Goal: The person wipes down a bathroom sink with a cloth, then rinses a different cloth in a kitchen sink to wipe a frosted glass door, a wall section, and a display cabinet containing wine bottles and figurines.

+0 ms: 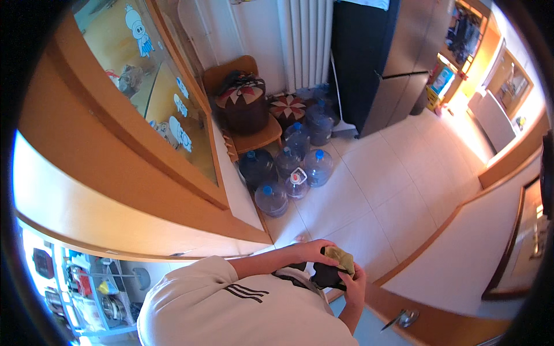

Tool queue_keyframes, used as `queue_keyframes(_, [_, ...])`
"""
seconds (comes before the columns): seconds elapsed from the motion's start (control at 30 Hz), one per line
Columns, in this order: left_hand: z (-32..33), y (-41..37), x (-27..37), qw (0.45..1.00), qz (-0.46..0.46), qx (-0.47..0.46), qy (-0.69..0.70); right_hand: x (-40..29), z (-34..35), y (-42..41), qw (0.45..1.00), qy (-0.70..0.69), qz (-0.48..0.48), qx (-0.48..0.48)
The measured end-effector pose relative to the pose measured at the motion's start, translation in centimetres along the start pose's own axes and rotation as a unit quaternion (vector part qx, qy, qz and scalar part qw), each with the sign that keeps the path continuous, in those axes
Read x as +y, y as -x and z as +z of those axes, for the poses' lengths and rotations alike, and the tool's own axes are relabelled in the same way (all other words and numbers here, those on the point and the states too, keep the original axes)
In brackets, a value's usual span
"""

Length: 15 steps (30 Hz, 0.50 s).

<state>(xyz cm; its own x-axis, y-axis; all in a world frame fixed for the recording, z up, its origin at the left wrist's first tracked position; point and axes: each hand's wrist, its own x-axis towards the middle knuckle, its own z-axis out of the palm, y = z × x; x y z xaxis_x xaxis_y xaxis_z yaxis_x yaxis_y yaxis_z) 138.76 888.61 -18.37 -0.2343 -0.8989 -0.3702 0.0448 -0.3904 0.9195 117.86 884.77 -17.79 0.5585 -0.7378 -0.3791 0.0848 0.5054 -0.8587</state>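
In front of my torso, both of my hands hold one soft bundle. A crumpled yellow-green cloth [339, 256] forms its upper part, and black material [326, 275] hangs below; I cannot tell whether they are one piece. My left hand [319, 251] grips the upper left side, its fingers over the yellow-green part. On the lower right, my right hand [357, 283] pinches the black part with the thumb. Against my light shirt [242, 311], a dark strap or band shows close to the bundle.
Several large plastic water bottles [318, 168] stand on the tiled floor [368, 181] beside a wooden chair [255, 134] bearing a patterned stool. A long-handled broom [337, 91] leans by the refrigerator [402, 65]. A wood-framed glass pane [156, 86] rises left; a door handle [407, 318] is lower right.
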Motion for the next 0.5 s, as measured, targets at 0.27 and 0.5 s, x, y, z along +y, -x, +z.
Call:
queue_keyframes(0.27, [-12.2,-7.2,5.1,0.987,0.124,0.105,0.015,-4.5,1.6,-15.5,0.971,-0.198,0.13,-0.039])
queue_keyframes(0.5, [-23.7,-0.9,18.7,0.493,0.194,0.74,-0.414,-11.9,6.3,-29.4,0.959,-0.223,0.164,-0.066])
